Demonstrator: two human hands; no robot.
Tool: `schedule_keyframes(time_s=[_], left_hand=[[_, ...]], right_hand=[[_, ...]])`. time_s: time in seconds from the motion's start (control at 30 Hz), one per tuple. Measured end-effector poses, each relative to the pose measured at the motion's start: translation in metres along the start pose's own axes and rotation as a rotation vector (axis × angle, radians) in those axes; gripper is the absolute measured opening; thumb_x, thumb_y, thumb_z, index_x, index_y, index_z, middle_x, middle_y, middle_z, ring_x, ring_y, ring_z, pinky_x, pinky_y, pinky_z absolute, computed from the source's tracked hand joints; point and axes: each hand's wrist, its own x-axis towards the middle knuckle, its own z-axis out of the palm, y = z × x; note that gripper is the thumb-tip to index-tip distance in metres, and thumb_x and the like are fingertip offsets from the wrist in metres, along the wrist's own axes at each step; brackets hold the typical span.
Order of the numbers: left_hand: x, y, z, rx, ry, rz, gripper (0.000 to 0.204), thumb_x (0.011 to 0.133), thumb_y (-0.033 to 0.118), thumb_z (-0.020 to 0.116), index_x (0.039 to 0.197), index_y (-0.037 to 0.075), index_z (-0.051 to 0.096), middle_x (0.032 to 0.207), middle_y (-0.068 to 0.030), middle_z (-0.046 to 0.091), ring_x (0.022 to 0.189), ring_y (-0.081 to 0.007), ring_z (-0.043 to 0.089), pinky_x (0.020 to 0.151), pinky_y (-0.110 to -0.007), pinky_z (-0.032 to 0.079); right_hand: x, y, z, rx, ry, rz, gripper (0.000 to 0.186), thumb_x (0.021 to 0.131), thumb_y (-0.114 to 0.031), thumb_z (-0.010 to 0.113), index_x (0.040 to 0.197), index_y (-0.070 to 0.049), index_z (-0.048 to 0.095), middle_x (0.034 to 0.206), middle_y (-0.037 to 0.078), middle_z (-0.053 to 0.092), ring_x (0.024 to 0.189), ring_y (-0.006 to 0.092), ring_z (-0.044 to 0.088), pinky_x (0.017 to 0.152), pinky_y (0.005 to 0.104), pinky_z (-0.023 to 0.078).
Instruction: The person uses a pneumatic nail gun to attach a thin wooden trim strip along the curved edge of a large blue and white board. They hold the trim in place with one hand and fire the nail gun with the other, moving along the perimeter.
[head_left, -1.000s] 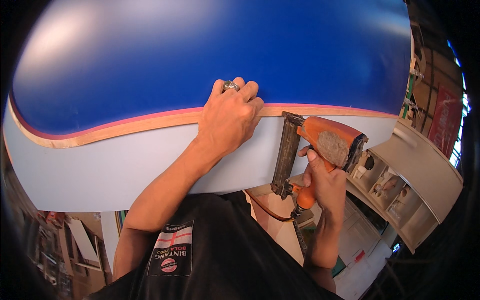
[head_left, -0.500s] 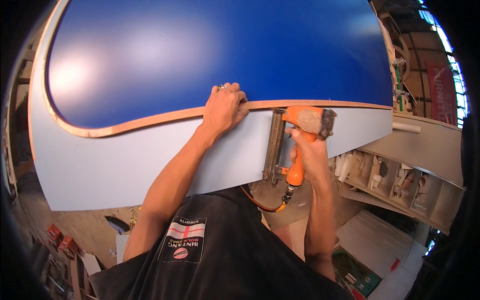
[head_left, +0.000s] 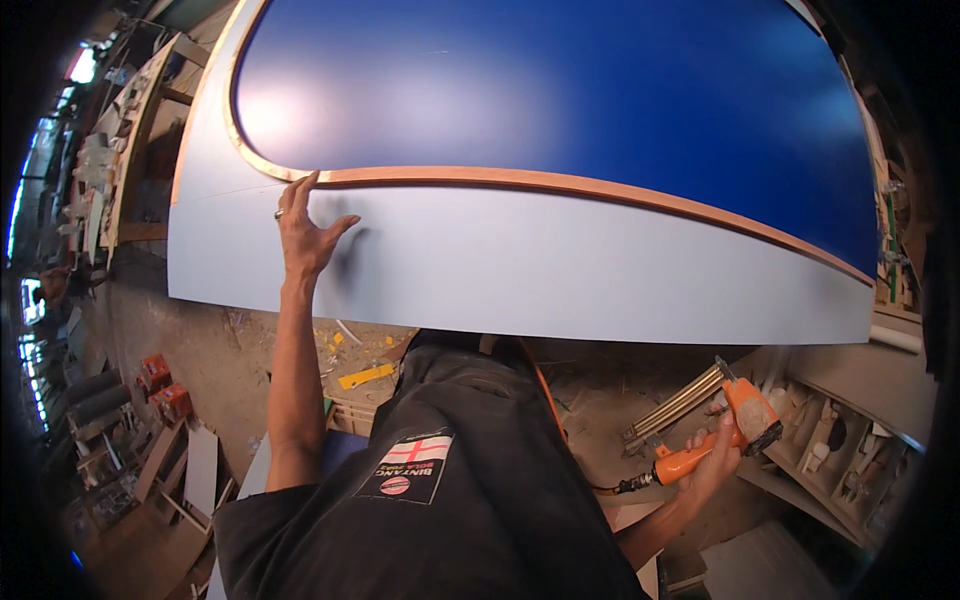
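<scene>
A large board has a glossy blue panel [head_left: 650, 90] above a pale blue-grey band [head_left: 570, 265], with a narrow wooden strip [head_left: 520, 180] curving along their boundary. My left hand [head_left: 310, 235] is open near the strip's bend, fingertips at the strip, thumb stretched apart over the pale band. A ring is on one finger. Below the board's right part, my right hand [head_left: 712, 458] grips an orange nail gun [head_left: 752, 410] with a dark, worn patch and a long brass-coloured magazine. Its hose runs back beside my dark shirt.
A cluttered wooden rack [head_left: 140, 150] stands at the left. Red boxes [head_left: 165, 400] and loose boards [head_left: 203, 470] lie at lower left, with yellow scraps [head_left: 365, 376] on the floor. An open compartmented cabinet [head_left: 840, 460] sits at lower right, near a white roll [head_left: 895, 338].
My left hand has slid leftward along the strip and opened from its grip. My right hand has drawn the nail gun down and right, off the board. The view has shifted.
</scene>
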Motion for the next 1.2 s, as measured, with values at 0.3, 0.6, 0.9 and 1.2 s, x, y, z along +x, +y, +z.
schedule_keyframes(time_s=[0.3,0.6,0.9,1.2], left_hand=[[0.052,0.037,0.055,-0.125,-0.153,0.369,0.057,0.078,0.022,0.093,0.129,0.008,0.071,0.124,-0.0078,0.068,0.117,-0.0289,0.064,0.104,-0.046,0.049],[0.077,0.054,0.081,-0.366,-0.424,0.472,0.025,0.081,0.021,0.088,0.102,0.008,0.081,0.098,-0.0028,0.067,0.095,-0.0231,0.061,0.084,-0.038,0.048],[0.077,0.088,0.076,-0.427,-0.419,0.425,0.02,0.081,0.02,0.087,0.097,0.01,0.08,0.093,-0.001,0.061,0.091,-0.022,0.058,0.08,-0.04,0.042],[0.073,0.127,0.079,-0.421,-0.424,0.426,0.021,0.08,0.019,0.087,0.097,0.01,0.079,0.095,-0.0014,0.061,0.093,-0.0223,0.058,0.082,-0.04,0.041]], right_hand=[[-0.037,-0.027,0.107,-0.059,-0.304,-0.008,0.036,0.11,-0.023,0.061,0.139,-0.002,0.06,0.117,0.009,0.07,0.058,0.007,0.052,0.051,0.0246,0.045],[-0.08,-0.067,0.289,-0.306,-0.556,0.078,0.032,0.108,-0.018,0.064,0.134,0.0,0.061,0.113,0.011,0.072,0.058,0.0095,0.056,0.052,0.0248,0.048],[-0.075,-0.08,0.353,-0.415,-0.603,0.137,0.033,0.107,-0.022,0.067,0.13,0.001,0.064,0.112,0.009,0.072,0.06,0.0094,0.056,0.055,0.0261,0.048],[-0.057,-0.096,0.346,-0.484,-0.577,0.154,0.032,0.108,-0.023,0.067,0.127,0.003,0.066,0.109,0.009,0.073,0.059,0.0098,0.057,0.054,0.0275,0.049]])
